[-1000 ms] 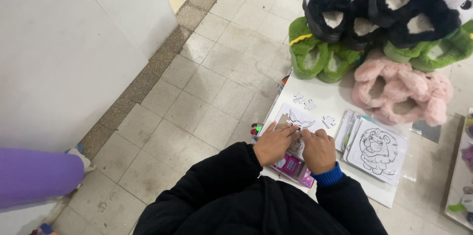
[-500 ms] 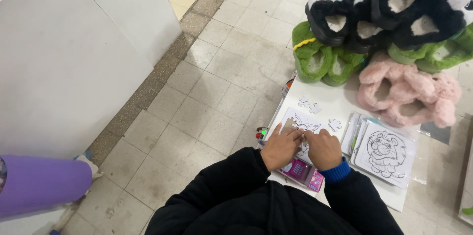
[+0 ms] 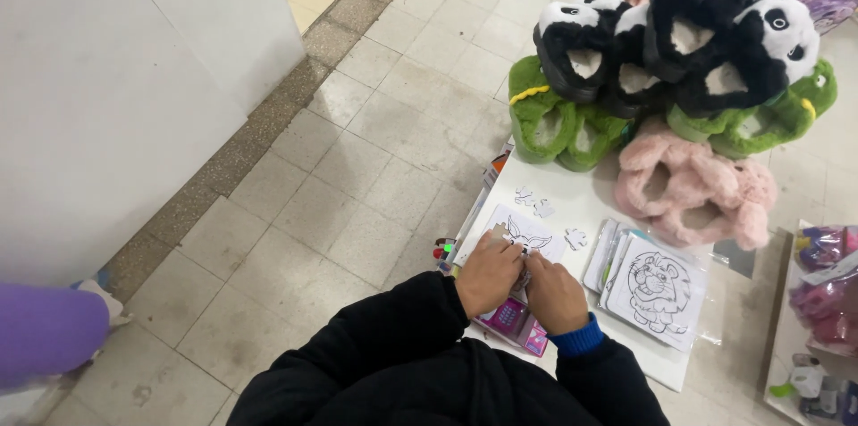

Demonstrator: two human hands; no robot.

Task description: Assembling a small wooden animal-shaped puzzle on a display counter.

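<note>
My left hand (image 3: 487, 276) and my right hand (image 3: 554, 292) meet over a white line-drawing puzzle board (image 3: 523, 236) on a white table (image 3: 581, 202). Fingers of both hands press on the board's near edge; whether they pinch a piece is hidden. Loose white puzzle pieces (image 3: 534, 202) lie beyond the board, another piece (image 3: 576, 237) to its right. A stack of lion-drawing puzzle cards (image 3: 655, 287) sits right of my hands. A pink toy (image 3: 514, 323) lies under my wrists.
Plush slippers are piled at the table's far end: panda ones (image 3: 697, 28), green ones (image 3: 559, 122), pink ones (image 3: 693, 185). A purple sleeve of another person (image 3: 49, 332) shows at lower left. A white wall panel (image 3: 116, 77) borders the tiled floor (image 3: 357, 167).
The view has shifted slightly; my hands stay together on the puzzle board, with small finger movements only.
</note>
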